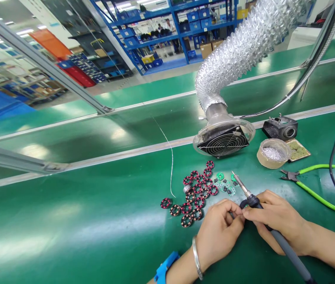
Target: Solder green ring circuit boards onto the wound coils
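Observation:
My right hand (285, 223) grips a soldering iron (288, 250), its bare metal tip pointing up and away to the left. Fingers pinched together, my left hand (219, 228) meets the right fingertips just below the iron's collar. A small dark curved piece shows beside these fingertips; what the left hand holds is mostly hidden. Just beyond the left hand lie several small ring-shaped motor stators (186, 208) with red or copper windings. Small green circuit boards (229, 188) are grouped to their right, near the iron's tip. A thin strand of solder wire (172, 165) hangs behind the stators.
A fume extractor (225, 141) on a silver flexible duct (229, 59) overhangs the green bench (75, 225). At right are a round tub (266, 161) of metallic bits, a sponge tray (299, 150), a black iron stand (276, 128), green-handled cutters (318, 193) and a black cable (333, 157).

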A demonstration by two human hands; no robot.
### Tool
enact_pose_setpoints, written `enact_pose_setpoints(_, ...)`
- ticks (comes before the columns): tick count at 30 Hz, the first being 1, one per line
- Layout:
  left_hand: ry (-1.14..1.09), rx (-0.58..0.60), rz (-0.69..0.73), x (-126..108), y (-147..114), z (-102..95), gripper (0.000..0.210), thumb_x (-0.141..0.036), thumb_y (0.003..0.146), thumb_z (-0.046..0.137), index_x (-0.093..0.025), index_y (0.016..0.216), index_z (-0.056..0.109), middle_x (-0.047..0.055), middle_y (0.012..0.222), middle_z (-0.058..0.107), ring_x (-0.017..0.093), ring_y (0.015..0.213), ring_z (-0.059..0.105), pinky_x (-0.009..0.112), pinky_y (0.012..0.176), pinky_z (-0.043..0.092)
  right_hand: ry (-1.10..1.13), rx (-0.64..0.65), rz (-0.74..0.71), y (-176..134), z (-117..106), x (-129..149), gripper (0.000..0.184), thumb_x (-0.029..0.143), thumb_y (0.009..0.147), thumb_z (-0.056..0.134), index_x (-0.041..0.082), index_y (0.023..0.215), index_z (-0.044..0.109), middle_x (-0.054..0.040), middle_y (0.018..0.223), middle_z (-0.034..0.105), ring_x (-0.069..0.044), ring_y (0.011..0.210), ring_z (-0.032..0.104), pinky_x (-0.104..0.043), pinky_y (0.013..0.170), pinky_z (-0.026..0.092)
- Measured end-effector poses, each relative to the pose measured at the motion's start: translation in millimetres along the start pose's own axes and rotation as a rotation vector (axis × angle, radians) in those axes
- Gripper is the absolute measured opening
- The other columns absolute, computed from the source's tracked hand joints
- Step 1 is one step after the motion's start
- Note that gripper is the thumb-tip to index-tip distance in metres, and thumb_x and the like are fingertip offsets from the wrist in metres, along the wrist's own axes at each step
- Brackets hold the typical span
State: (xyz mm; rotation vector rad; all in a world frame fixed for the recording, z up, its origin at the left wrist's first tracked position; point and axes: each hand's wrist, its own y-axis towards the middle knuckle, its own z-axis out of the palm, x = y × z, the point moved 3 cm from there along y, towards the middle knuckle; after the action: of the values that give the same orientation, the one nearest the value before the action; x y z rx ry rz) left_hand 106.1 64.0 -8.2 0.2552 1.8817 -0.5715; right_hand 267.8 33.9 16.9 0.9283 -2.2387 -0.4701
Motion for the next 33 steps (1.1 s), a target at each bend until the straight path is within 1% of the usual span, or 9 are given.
enact_pose_setpoints(3, 0.006, -0.017, -0.008, -2.0, -0.4, 0.5, 0.008, -0.018, 0.078, 0.057, -0.017, 0.07, 0.056, -0.006, 0.054, 0.045, 0.007, 0.046, 0.037, 0.018, 0.044, 0.029, 0.066, 0.003, -0.012, -1.3, -0.1, -2.0, 0.037, 0.003, 0.085, 0.046, 0.018, 0.119, 0.05, -0.0017, 0.073, 0.062, -0.016, 0.066, 0.049, -0.03, 0.061, 0.04)
enact_pose_setpoints(6, 0.012, -0.03, -0.008, -3.7, 0.3, 1.1, 0.011, -0.017, 0.076, 0.057, -0.017, 0.065, 0.054, -0.006, 0.052, 0.044, 0.007, 0.047, 0.037, 0.018, 0.044, 0.029, 0.134, 0.019, 0.026, -2.4, -4.7, -4.8, 0.04, 0.005, 0.087, 0.045, 0.019, 0.125, 0.048, -0.0011, 0.071, 0.059, -0.017, 0.067, 0.05, -0.029, 0.059, 0.04)
enact_pose_setpoints(8, 0.009, -0.031, -0.014, -4.2, 0.9, 1.7, 0.011, -0.016, 0.074, 0.056, -0.017, 0.064, 0.054, -0.005, 0.052, 0.046, 0.007, 0.047, 0.038, 0.018, 0.044, 0.03, 0.136, -0.014, 0.047, -2.1, -12.9, -4.2, 0.045, 0.005, 0.087, 0.046, 0.019, 0.13, 0.046, -0.0008, 0.071, 0.058, -0.016, 0.066, 0.05, -0.029, 0.06, 0.041)
enact_pose_setpoints(11, -0.002, -0.024, -0.046, -2.9, 2.0, 3.1, 0.009, -0.016, 0.072, 0.055, -0.016, 0.064, 0.055, -0.004, 0.053, 0.049, 0.008, 0.047, 0.04, 0.018, 0.044, 0.031, 0.11, -0.078, 0.07, -1.5, -28.4, 1.3, 0.049, 0.009, 0.085, 0.049, 0.018, 0.134, 0.046, -0.0043, 0.079, 0.06, -0.018, 0.069, 0.053, -0.032, 0.062, 0.044)
enact_pose_setpoints(13, -0.016, -0.024, -0.068, -1.6, 2.9, 3.8, 0.008, -0.016, 0.071, 0.055, -0.016, 0.063, 0.055, -0.004, 0.052, 0.049, 0.008, 0.046, 0.04, 0.018, 0.043, 0.031, 0.127, -0.08, 0.112, -2.4, -35.6, 6.0, 0.046, 0.014, 0.084, 0.049, 0.018, 0.13, 0.051, -0.0061, 0.082, 0.061, -0.019, 0.07, 0.056, -0.033, 0.062, 0.045)
enact_pose_setpoints(16, -0.04, -0.027, -0.094, -0.6, 3.9, 4.2, 0.008, -0.016, 0.07, 0.054, -0.017, 0.062, 0.055, -0.005, 0.049, 0.048, 0.007, 0.044, 0.04, 0.018, 0.042, 0.03, 0.18, -0.106, 0.192, -4.5, -40.4, 12.0, 0.035, 0.016, 0.082, 0.048, 0.019, 0.115, 0.06, -0.0043, 0.07, 0.059, -0.019, 0.058, 0.055, -0.033, 0.053, 0.042)
enact_pose_setpoints(20, -0.056, -0.023, -0.135, -0.9, 3.8, 3.7, 0.008, -0.018, 0.07, 0.054, -0.017, 0.063, 0.056, -0.005, 0.047, 0.049, 0.008, 0.041, 0.042, 0.019, 0.04, 0.029, 0.263, -0.15, 0.218, -2.7, -39.8, 16.9, 0.023, 0.014, 0.081, 0.046, 0.019, 0.098, 0.06, -0.0014, 0.061, 0.052, -0.016, 0.048, 0.049, -0.032, 0.048, 0.036)
enact_pose_setpoints(28, -0.083, -0.002, -0.171, -3.4, 3.9, 3.9, 0.007, -0.015, 0.068, 0.052, -0.018, 0.062, 0.055, -0.005, 0.047, 0.049, 0.008, 0.04, 0.042, 0.02, 0.04, 0.031, 0.326, -0.139, 0.231, 1.3, -36.6, 16.4, 0.021, 0.013, 0.082, 0.043, 0.019, 0.095, 0.058, -0.0005, 0.061, 0.049, -0.015, 0.05, 0.047, -0.031, 0.05, 0.032)
enact_pose_setpoints(33, -0.098, 0.005, -0.182, -3.9, 5.2, 3.3, 0.007, -0.015, 0.069, 0.052, -0.017, 0.063, 0.056, -0.005, 0.049, 0.05, 0.008, 0.042, 0.042, 0.019, 0.041, 0.032, 0.316, -0.205, 0.276, 0.8, -33.7, 17.7, 0.02, 0.016, 0.085, 0.042, 0.02, 0.093, 0.059, -0.0008, 0.06, 0.05, -0.015, 0.048, 0.044, -0.031, 0.05, 0.029)
